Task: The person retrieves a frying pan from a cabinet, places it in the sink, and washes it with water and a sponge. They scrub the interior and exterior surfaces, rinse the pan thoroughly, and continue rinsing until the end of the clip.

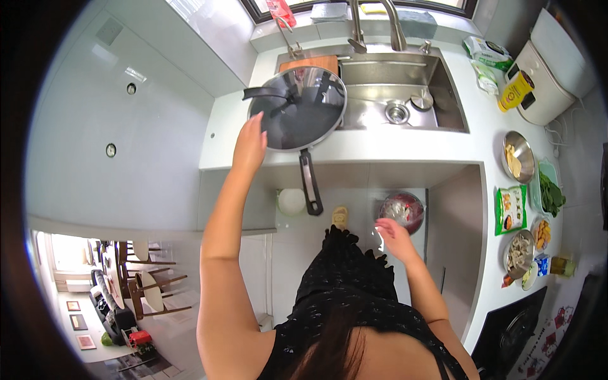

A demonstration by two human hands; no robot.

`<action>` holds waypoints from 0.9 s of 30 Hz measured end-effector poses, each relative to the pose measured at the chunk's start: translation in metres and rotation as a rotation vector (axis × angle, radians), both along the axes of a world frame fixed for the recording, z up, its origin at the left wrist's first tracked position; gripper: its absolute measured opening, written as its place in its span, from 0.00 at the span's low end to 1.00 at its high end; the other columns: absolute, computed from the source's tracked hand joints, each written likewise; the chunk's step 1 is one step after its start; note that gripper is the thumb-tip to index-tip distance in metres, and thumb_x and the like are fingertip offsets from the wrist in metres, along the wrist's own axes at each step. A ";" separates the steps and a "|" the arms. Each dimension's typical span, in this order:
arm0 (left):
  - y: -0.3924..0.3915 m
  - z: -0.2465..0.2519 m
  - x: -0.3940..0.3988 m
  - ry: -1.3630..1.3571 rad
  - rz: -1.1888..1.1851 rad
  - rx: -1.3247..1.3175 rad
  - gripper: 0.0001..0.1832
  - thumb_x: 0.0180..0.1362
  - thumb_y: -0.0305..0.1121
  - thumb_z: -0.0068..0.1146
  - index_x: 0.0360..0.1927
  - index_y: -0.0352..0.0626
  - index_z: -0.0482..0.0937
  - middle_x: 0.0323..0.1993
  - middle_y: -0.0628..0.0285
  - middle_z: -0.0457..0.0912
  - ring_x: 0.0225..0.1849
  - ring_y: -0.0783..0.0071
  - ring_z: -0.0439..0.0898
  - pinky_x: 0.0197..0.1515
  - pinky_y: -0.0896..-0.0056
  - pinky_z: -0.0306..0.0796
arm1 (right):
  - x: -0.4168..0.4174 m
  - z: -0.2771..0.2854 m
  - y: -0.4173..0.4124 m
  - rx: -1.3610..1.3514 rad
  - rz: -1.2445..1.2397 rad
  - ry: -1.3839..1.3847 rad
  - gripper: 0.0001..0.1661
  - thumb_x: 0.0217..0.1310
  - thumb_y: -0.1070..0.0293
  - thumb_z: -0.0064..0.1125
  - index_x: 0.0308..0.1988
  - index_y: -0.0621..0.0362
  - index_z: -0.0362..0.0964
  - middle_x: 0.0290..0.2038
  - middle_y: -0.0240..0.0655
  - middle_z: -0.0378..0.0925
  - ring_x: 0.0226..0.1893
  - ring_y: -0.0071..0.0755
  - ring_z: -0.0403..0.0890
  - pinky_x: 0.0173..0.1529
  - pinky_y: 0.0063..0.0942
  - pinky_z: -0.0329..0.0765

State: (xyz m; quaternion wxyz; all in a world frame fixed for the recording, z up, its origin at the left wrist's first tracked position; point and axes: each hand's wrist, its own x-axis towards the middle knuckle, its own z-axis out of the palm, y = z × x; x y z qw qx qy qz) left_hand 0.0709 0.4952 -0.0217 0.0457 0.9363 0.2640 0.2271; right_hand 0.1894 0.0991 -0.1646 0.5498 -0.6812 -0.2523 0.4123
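Observation:
A pan with a long black handle [311, 183] sits at the left side of the steel sink, under a dark glass lid [304, 118]. The lid's black knob or handle [268, 93] points left. At the pan's left rim is my left hand [250, 142], fingers extended; whether it touches the rim is hard to tell. My right hand [395, 237] hangs low on the right, fingers loosely spread and holding nothing, above a lined waste bin [403, 211] on the floor. A wooden board [311, 62] lies partly behind the pan.
The sink [384, 107] has a faucet [356, 28] behind it. Along the right counter stand a steel bowl with pale slices [521, 156], leafy greens [551, 194] in a container, a green food packet [511, 210], a bowl of mushroom-like pieces [520, 254] and a black hob [508, 323].

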 end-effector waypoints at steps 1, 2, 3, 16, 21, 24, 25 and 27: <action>0.027 0.003 0.019 0.087 -0.099 0.255 0.26 0.51 0.25 0.51 0.56 0.34 0.63 0.54 0.48 0.68 0.58 0.53 0.66 0.61 0.57 0.58 | -0.006 0.004 0.032 0.094 0.023 0.149 0.20 0.60 0.66 0.54 0.49 0.65 0.66 0.43 0.39 0.76 0.40 0.30 0.78 0.46 0.27 0.73; 0.055 0.000 0.033 0.193 -0.093 0.420 0.25 0.52 0.26 0.49 0.56 0.34 0.63 0.55 0.50 0.68 0.60 0.56 0.64 0.63 0.57 0.55 | -0.013 0.018 0.067 0.133 0.044 0.344 0.20 0.62 0.66 0.52 0.51 0.64 0.63 0.44 0.39 0.74 0.41 0.31 0.77 0.48 0.27 0.73; 0.071 0.000 0.052 0.303 -0.096 0.463 0.27 0.52 0.27 0.47 0.58 0.39 0.62 0.59 0.51 0.65 0.62 0.60 0.62 0.65 0.56 0.52 | -0.018 0.034 0.096 0.162 0.051 0.538 0.21 0.63 0.67 0.49 0.54 0.63 0.61 0.46 0.38 0.72 0.42 0.31 0.77 0.49 0.28 0.72; 0.163 -0.025 0.111 0.510 -0.530 0.516 0.05 0.52 0.31 0.49 0.33 0.46 0.74 0.24 0.65 0.74 0.24 0.69 0.78 0.22 0.69 0.72 | -0.031 0.074 0.225 -0.094 0.045 0.572 0.13 0.59 0.70 0.53 0.42 0.62 0.61 0.22 0.30 0.68 0.17 0.24 0.70 0.21 0.24 0.71; 0.172 0.002 0.109 0.512 -0.546 0.455 0.08 0.52 0.32 0.49 0.36 0.45 0.75 0.26 0.64 0.74 0.28 0.69 0.78 0.23 0.67 0.73 | -0.028 0.072 0.226 -0.090 0.035 0.534 0.13 0.60 0.71 0.52 0.42 0.62 0.60 0.21 0.30 0.67 0.15 0.23 0.69 0.20 0.24 0.69; 0.176 0.034 0.099 0.410 -0.487 0.330 0.14 0.50 0.29 0.51 0.42 0.47 0.74 0.27 0.63 0.73 0.31 0.64 0.78 0.28 0.64 0.73 | -0.026 0.076 0.226 -0.101 0.047 0.521 0.12 0.59 0.71 0.52 0.42 0.62 0.61 0.21 0.30 0.68 0.15 0.23 0.70 0.20 0.24 0.70; 0.178 0.043 0.094 0.356 -0.469 0.297 0.15 0.50 0.28 0.51 0.43 0.48 0.74 0.27 0.63 0.73 0.31 0.63 0.77 0.30 0.64 0.72 | -0.025 0.076 0.226 -0.103 0.047 0.527 0.12 0.59 0.71 0.52 0.42 0.62 0.61 0.21 0.30 0.68 0.15 0.23 0.70 0.20 0.24 0.70; 0.182 0.062 0.083 0.227 -0.409 0.134 0.17 0.48 0.26 0.54 0.45 0.46 0.74 0.30 0.60 0.75 0.32 0.59 0.77 0.32 0.63 0.71 | -0.023 0.074 0.225 -0.105 0.056 0.526 0.12 0.59 0.71 0.53 0.41 0.62 0.61 0.21 0.30 0.68 0.16 0.23 0.71 0.21 0.23 0.71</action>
